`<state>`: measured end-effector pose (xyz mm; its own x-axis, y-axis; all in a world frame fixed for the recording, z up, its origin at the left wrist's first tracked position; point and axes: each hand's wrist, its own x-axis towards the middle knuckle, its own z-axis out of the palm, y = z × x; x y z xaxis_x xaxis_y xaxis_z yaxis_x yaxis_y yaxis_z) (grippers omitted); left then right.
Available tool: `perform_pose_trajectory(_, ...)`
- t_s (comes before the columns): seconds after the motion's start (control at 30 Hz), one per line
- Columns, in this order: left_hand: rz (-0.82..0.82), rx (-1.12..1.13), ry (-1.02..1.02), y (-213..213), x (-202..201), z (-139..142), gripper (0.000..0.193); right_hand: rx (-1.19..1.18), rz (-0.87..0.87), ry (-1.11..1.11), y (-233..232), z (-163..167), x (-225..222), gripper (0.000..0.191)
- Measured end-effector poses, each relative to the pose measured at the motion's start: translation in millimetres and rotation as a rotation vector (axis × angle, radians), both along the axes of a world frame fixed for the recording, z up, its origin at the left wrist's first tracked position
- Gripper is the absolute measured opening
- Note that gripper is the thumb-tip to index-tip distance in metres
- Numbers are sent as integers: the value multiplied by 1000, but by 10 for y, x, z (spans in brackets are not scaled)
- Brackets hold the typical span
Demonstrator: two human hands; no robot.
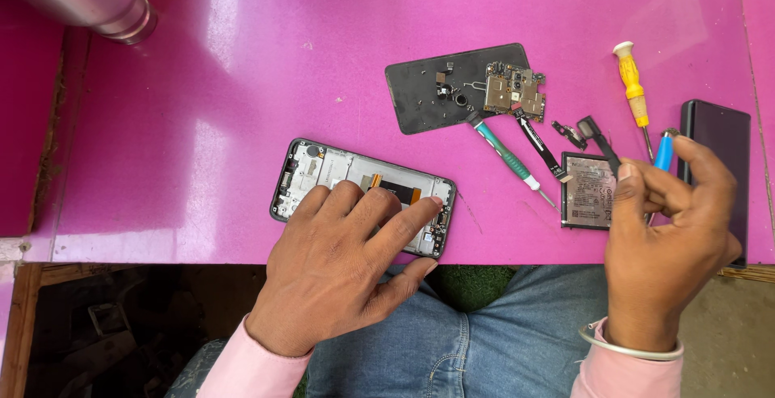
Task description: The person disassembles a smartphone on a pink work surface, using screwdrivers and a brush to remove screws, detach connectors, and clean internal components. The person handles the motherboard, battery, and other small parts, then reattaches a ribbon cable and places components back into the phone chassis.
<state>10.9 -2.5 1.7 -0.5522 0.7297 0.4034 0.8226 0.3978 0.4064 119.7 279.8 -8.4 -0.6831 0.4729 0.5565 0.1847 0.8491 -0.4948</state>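
The opened black phone frame with bare silver innards and an orange flex strip (363,195) lies near the front edge of the glossy pink tabletop (242,83). To work on it well, it should stay pinned flat, with light pressure kept off the flex.

The left hand (343,265) lies palm-down with fingers spread over the frame, gripping nothing. The right hand (666,240) hovers above the flat grey battery (587,190), fingers curled around a blue-handled tool (663,152), thumb and forefinger pinched near its tip. A green-handled screwdriver (505,153) lies between them.
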Motion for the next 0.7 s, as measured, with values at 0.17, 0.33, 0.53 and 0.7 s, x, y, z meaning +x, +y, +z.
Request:
perform_pose_trajectory(0.17,5,2,7,14,0,-6,53,21,39,51,98,-75,59,35)
perform_pose_trajectory(0.33,-28,-2,-36,10,-13,-9,37,-278,76,127,106,-102,93,38)
perform_pose_trajectory(0.53,-26,11,-18,5,-8,-5,36,-408,75,148,87,-68,115,41)
perform_pose_trajectory(0.7,-22,13,-4,9,-10,0,39,-427,49,133,35,-10,132,42)
